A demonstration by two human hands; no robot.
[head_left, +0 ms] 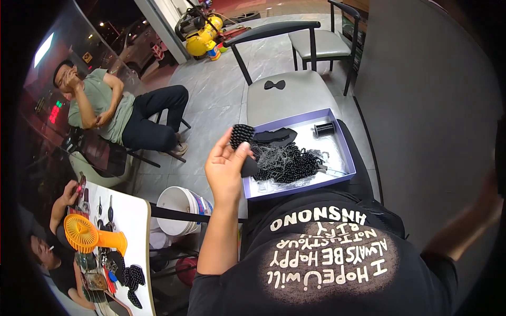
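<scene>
A black beaded piece [242, 135], dense with small round beads, is gripped in the raised left hand [225, 167], at ten o'clock of the purple-rimmed tray [345, 152] on the lap. More black beads [289, 164] are heaped in the tray. Inspection seems under way; steady fingertip control would be needed next. The right hand [487, 203] is blurred at three o'clock, its grip unreadable.

A shallow purple box [345, 158] with a pale inside sits open on the person's lap. Far left, behind the glass, a small yellow diamond sign [87, 57] hangs, with a bright white lit panel [43, 49] above and red-green glowing lights [55, 112] below.
</scene>
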